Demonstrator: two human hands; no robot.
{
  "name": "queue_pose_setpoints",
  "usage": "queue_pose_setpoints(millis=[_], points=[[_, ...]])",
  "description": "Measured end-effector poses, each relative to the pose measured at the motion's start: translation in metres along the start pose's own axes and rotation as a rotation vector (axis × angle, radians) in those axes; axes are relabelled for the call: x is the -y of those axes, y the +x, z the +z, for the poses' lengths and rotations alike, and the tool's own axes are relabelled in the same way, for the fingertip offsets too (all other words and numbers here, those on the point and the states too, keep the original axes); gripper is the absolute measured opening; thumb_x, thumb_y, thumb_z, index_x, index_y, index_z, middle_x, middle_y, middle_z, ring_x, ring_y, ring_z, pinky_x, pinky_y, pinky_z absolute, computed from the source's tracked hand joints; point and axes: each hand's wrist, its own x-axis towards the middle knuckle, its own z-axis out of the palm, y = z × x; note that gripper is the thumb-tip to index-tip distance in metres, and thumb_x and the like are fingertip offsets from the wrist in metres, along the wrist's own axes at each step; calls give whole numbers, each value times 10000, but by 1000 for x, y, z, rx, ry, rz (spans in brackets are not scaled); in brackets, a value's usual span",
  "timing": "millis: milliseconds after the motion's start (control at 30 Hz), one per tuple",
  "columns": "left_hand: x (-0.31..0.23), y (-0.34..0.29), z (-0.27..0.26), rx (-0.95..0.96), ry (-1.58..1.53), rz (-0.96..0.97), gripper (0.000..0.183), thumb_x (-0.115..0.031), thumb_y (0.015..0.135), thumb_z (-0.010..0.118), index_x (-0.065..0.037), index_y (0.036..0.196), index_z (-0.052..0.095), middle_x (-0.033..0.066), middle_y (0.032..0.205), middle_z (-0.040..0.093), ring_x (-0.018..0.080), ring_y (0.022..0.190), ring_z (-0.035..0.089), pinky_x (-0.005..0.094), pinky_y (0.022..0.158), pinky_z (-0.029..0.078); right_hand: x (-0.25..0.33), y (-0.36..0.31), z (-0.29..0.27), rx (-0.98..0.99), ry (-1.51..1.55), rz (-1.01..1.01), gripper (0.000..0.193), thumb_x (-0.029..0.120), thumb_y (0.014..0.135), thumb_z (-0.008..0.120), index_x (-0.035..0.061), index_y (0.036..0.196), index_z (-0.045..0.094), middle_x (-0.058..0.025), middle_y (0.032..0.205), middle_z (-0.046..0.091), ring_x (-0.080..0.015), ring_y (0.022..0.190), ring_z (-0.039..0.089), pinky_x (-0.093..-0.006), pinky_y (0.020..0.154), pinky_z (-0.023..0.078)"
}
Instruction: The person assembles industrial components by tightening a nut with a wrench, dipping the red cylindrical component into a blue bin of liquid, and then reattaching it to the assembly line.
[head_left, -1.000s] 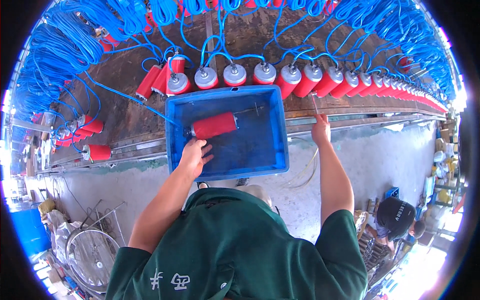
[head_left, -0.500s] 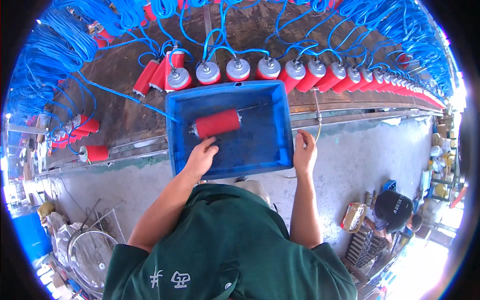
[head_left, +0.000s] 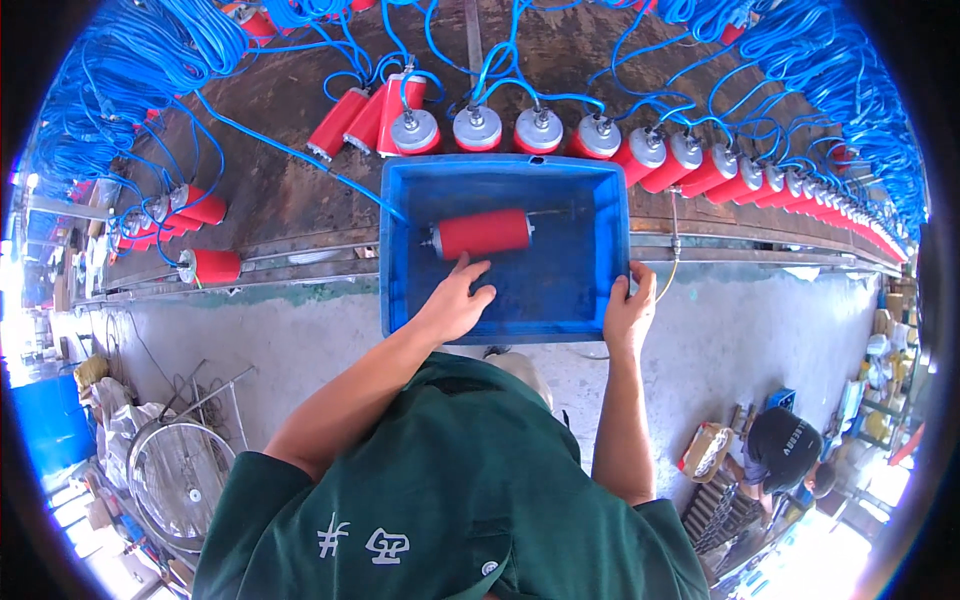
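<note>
We have our left hand (head_left: 458, 303) over the near side of the blue tub (head_left: 395, 270), fingers apart, and our right hand (head_left: 630, 308) at its right rim, though we cannot tell whether those fingers clamp it. Just beyond our left fingertips, the red cylinder (head_left: 484, 234) lies on its side inside the tub. Farther off, we see silver-capped red cylinders (head_left: 538, 128) lined up on the brown surface (head_left: 270, 200), then blue cable coils (head_left: 800, 40).

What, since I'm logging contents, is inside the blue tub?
The blue tub holds a red cylinder on its side; a blue cable enters from the left. The left hand reaches in. Anything beneath the cylinder or hand is hidden.
</note>
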Motion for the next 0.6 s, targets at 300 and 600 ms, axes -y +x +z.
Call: queue_pose_setpoints(millis=[300,600], points=[[-5,-4,-1,11,22,86,608,-306,1000,664,30,1492,544,449,1594,310,461,1530,359,434,1205,385,-3,0,1,7,-2,-21,316,114,980,597,18,1280,626,-203,1232,670,-404,1153,635,-484,1005,500],[-4,-1,2,47,65,88,592,-243,1028,682,-3,1540,505,406,1666,215,424,1556,334,398,1108,498,-1,0,0,11,13,-30,319,81,974,594,5,1283,618,-231,1204,674,-405,1143,647,-484,1014,503]])
